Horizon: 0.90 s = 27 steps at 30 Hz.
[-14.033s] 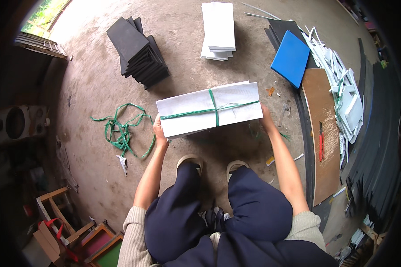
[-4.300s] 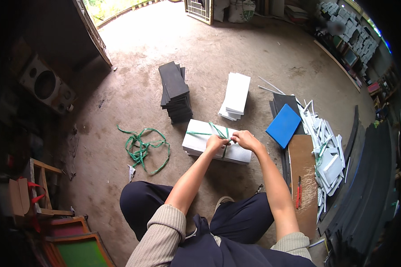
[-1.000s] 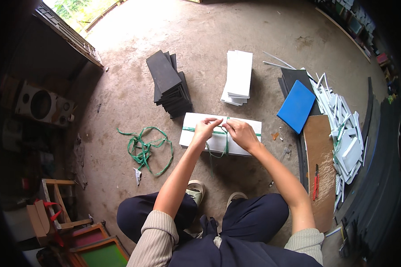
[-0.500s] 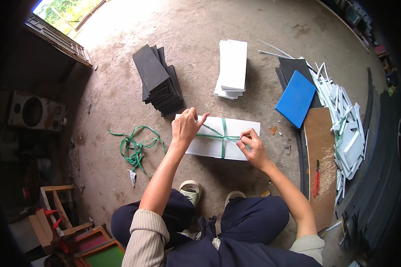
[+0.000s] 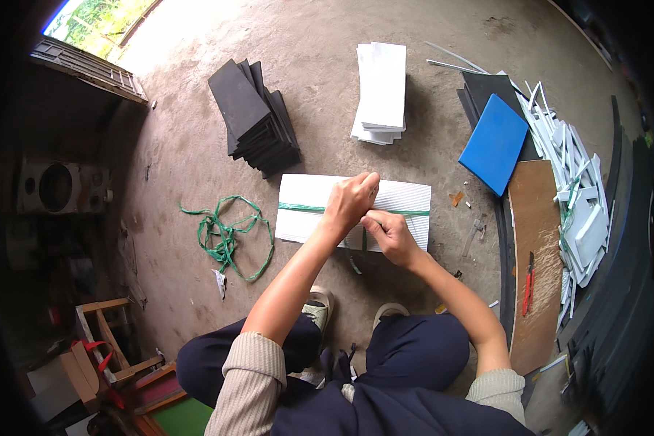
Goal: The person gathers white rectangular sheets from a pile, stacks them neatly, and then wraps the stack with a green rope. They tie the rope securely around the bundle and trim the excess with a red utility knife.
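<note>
In front of my feet lies a white ribbed bundle (image 5: 407, 194), longer from left to right. Green plastic twine (image 5: 301, 208) runs along its length and across its middle. My left hand (image 5: 351, 200) is closed over the middle, where the twine crosses. Right beside it, my right hand (image 5: 391, 234) is closed too, thumb against the fingers, and the two hands touch. Both appear to grip the twine, though the knot is hidden under them. A thin end of twine hangs off the bundle's near edge below my left hand.
Loose green twine (image 5: 225, 245) lies on the floor to the left. Beyond the bundle stand a stack of black sheets (image 5: 243, 105) and a stack of white sheets (image 5: 382, 83). At right are a blue panel (image 5: 494, 144), a brown board (image 5: 532, 218), a red cutter (image 5: 528, 285) and white offcuts (image 5: 585, 218).
My hands, apart half a second ago with the left one at the bundle's left far edge, have come together over its middle. The twine's slanting strand no longer shows.
</note>
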Each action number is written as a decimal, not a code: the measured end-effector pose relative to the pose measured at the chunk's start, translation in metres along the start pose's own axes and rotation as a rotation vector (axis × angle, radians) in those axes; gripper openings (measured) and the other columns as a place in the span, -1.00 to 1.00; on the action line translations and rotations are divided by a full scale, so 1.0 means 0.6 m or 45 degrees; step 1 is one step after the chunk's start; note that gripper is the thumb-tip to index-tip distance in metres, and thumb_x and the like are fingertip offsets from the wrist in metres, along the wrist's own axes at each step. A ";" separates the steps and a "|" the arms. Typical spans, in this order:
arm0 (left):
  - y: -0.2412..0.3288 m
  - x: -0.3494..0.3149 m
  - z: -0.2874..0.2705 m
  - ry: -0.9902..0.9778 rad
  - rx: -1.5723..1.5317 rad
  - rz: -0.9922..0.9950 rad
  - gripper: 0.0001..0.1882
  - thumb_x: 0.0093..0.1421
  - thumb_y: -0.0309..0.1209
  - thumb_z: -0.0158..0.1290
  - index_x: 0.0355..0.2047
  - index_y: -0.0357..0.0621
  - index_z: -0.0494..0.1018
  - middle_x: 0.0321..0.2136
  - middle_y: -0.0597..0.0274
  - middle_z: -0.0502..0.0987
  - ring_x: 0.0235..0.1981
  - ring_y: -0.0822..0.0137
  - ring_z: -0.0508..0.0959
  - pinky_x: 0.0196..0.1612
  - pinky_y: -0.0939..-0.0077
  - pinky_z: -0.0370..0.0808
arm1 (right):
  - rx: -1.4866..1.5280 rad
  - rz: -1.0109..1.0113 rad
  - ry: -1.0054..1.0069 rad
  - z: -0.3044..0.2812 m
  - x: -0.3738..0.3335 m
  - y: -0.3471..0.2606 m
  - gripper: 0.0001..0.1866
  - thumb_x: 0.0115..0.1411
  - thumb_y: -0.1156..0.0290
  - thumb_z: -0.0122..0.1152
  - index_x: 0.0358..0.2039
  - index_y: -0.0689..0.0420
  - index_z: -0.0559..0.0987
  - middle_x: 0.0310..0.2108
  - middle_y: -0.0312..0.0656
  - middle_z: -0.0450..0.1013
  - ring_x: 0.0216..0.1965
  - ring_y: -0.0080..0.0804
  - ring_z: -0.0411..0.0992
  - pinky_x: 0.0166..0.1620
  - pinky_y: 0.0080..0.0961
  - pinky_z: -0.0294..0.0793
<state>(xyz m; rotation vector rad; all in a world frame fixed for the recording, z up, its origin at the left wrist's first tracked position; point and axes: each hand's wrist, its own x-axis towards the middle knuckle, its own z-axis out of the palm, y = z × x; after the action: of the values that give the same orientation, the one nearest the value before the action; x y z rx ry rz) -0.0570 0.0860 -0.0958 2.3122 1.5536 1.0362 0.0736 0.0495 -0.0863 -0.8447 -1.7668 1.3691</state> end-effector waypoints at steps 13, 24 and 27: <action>-0.028 0.014 0.032 0.137 -0.136 -0.451 -0.92 -0.08 -0.63 -0.03 -0.56 -0.33 0.28 -0.63 -0.13 0.38 -0.51 -0.08 0.42 -0.48 0.23 0.32 | -0.119 -0.088 -0.213 -0.004 -0.029 0.016 -0.70 0.14 0.44 -0.02 -0.68 0.28 0.26 -0.70 -0.15 0.12 -0.60 -0.32 0.09 -0.47 -0.43 0.16; 0.013 0.004 -0.051 0.165 0.014 -0.283 -0.80 0.05 -0.36 0.02 -0.53 -0.29 0.41 -0.55 0.03 0.38 -0.48 0.02 0.45 -0.40 0.24 0.37 | 0.117 0.297 -0.234 -0.016 -0.049 0.013 -0.73 0.17 0.37 -0.08 -0.59 0.27 0.40 -0.52 -0.20 0.30 -0.48 -0.37 0.25 -0.34 -0.51 0.26; 0.044 0.006 -0.114 -0.141 -0.198 -0.716 -0.63 0.11 -0.20 -0.03 -0.64 -0.28 0.40 -0.72 0.12 0.35 -0.68 0.20 0.36 -0.54 0.36 0.31 | -0.176 -0.003 -0.045 -0.023 -0.044 -0.022 -0.81 0.11 0.38 0.02 -0.50 0.23 0.48 -0.23 -0.15 0.27 -0.22 -0.31 0.24 -0.15 -0.48 0.28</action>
<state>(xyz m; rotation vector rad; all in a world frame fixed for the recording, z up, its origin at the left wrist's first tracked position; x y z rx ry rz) -0.0794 0.0616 -0.0305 1.6464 1.8417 0.8273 0.0983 0.0310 -0.0753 -0.8965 -1.9066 1.2785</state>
